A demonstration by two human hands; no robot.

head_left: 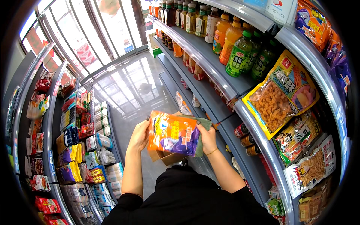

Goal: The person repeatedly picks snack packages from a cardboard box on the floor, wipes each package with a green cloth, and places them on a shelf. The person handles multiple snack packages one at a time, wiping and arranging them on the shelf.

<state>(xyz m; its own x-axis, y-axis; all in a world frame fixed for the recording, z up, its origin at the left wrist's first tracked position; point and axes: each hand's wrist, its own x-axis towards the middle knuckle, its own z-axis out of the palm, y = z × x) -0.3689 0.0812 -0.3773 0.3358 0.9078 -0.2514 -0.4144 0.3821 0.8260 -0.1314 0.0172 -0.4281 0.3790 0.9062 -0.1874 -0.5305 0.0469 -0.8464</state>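
Note:
My left hand [141,134] grips the left edge of an orange and purple snack bag [173,133], held in front of my body. At the bag's right edge, my right hand [207,137] holds the same bag together with a grey-green cloth [206,126], which lies behind it. Below and behind the bag is a cardboard box [166,158], partly hidden by it; its contents cannot be seen. Similar orange and purple bags [312,26] sit on the upper shelf at the far right.
Shelves with bottled drinks [239,56] and snack bags, one a large yellow-edged bag [281,94], line the right. Lower racks of packaged goods [70,163] stand at the left. A shiny tiled floor [126,87] runs between them to glass doors [112,31].

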